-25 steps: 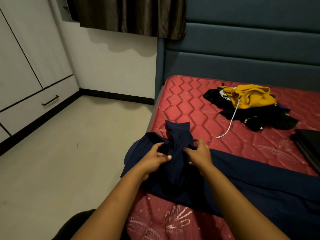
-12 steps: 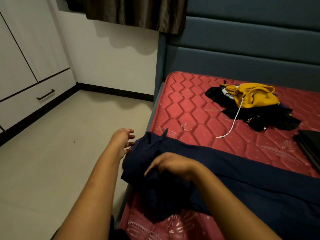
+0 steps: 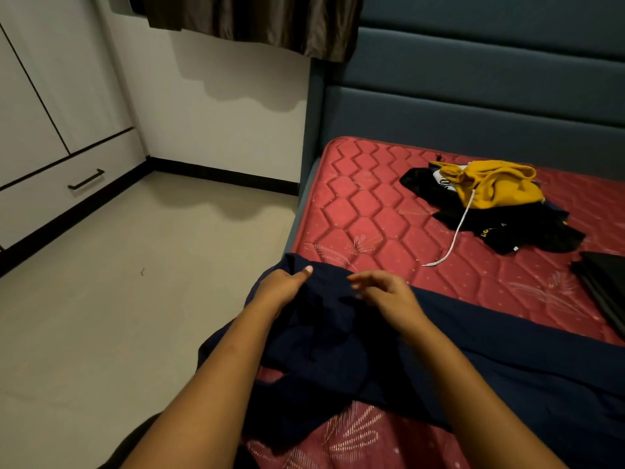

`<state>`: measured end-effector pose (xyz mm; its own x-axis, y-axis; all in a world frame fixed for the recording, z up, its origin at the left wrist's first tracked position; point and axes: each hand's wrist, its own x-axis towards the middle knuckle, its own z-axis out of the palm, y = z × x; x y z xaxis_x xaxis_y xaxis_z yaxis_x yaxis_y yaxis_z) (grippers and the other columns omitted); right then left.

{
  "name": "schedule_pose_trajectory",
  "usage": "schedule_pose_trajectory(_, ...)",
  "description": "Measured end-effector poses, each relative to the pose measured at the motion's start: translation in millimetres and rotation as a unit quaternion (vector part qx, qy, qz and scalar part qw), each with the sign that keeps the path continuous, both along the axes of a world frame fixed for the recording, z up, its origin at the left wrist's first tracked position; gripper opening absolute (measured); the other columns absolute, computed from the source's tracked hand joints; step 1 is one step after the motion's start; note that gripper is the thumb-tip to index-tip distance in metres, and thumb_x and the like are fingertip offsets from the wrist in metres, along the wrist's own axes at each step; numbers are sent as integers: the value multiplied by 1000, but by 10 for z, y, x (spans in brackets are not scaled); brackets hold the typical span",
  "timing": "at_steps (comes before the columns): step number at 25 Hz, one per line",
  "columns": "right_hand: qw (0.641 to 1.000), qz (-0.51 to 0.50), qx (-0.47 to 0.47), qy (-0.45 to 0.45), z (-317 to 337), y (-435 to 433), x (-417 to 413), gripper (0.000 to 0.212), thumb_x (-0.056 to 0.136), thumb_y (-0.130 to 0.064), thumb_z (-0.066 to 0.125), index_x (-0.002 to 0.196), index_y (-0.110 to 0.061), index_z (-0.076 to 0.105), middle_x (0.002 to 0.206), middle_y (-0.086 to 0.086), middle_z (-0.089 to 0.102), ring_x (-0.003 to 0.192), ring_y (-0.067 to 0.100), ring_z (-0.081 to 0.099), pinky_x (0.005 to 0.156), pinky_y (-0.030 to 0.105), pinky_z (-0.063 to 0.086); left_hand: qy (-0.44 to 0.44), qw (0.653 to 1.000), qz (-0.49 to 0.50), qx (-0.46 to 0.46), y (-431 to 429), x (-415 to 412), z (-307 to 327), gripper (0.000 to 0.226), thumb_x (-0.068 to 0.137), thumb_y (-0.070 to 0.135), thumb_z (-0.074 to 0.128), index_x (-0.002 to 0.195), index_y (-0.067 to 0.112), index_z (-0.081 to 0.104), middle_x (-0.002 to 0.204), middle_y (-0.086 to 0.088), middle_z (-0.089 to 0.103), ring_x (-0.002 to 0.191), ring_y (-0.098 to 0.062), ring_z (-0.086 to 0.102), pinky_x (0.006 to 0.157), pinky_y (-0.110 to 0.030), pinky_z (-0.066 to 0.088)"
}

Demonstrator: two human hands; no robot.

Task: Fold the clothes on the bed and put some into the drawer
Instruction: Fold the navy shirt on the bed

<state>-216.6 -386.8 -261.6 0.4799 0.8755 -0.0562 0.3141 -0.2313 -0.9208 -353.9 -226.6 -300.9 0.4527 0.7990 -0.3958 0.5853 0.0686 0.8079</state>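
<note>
One navy garment (image 3: 338,350) lies across the near edge of the bed (image 3: 355,214). Left hand (image 3: 282,287) pinches its upper fold, thumb on top, fingers tucked under. Right hand (image 3: 385,294) just beside, fingers loose over the cloth. One yellow garment (image 3: 497,187) on black clothes (image 3: 527,228), well apart. One drawer (image 3: 50,198).

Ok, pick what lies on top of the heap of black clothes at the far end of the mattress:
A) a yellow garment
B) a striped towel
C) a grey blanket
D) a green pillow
A: the yellow garment, with a white cord trailing from it, sits on top of the black clothes on the red mattress.
</note>
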Motion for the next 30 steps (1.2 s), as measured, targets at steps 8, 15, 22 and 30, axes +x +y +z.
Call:
schedule_pose_trajectory(8, 909, 66, -134, -388, -710, -107, 522, 62, 89, -67, 20, 148, -48, 15, 157, -16, 21, 145, 7, 17, 118, 34, 13, -80, 986, 52, 134, 348, 610, -97, 20, 95, 18, 56, 111, 12, 66, 113, -8, 67, 104, -28, 60, 90, -33, 47)
schedule_pose_trajectory(15, 886, 122, -285, -346, -719, 53, 755, 78, 68, -86, 8, 141, -61, -2, 158, -22, -6, 146, 6, -11, 118, 44, -9, -32, 984, 11, 174, 590, 793, -367, 31, 96, 17, 53, 126, 15, 61, 126, -8, 62, 114, -28, 57, 96, -34, 45)
schedule_pose_trajectory(22, 858, 89, -353, -361, -583, -980, 1251, 78, 64, -85, -6, 137, -60, -15, 155, -26, -13, 145, 5, -13, 118, 48, -8, 15, 989, 18, 148, 300, 581, -142, 80, 93, 7, 49, 154, 30, 3, 137, -17, 47, 118, -36, 50, 99, -41, 40)
schedule_pose_trajectory(30, 829, -77, -454, -316, -517, -2122, 1922, 67, 94, -67, 18, 150, -42, -9, 160, -11, -11, 148, 15, -8, 116, 55, -4, 197, 836, -317, 403, -1347, 1152, 202, 54, 100, 33, 39, 151, 23, 23, 159, -2, 18, 147, -19, 14, 117, -48, 13)
